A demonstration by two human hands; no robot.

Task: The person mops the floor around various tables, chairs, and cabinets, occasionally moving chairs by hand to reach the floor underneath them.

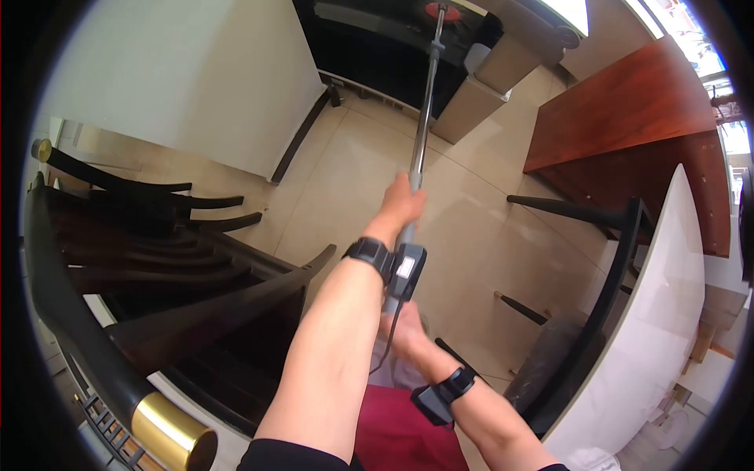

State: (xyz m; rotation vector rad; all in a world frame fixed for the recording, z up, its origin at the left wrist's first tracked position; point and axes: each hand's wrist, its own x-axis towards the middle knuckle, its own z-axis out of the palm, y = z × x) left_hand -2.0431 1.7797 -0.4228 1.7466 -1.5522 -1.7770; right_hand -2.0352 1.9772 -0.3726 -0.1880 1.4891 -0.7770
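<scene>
A long silver telescopic pole (426,118) with a grey grip runs away from me towards the top of the view. At its far end a red head (442,11) overlaps a glossy black surface (369,47). My left hand (402,206) is wrapped around the pole farther up. Lower down, close to my body, my right hand (405,326) is closed round the grip end, partly hidden behind a black device (407,271) strapped at my left wrist. Another black device (434,402) sits on my right wrist.
Dark wooden chairs with a gold-capped armrest (174,432) stand at left, below a white panel (188,78). On the right are a white tabletop (652,314), a black-legged chair (616,275) and a reddish wooden cabinet (628,102). Beige boxes (471,106) stand beside the black surface on the tiled floor (345,180).
</scene>
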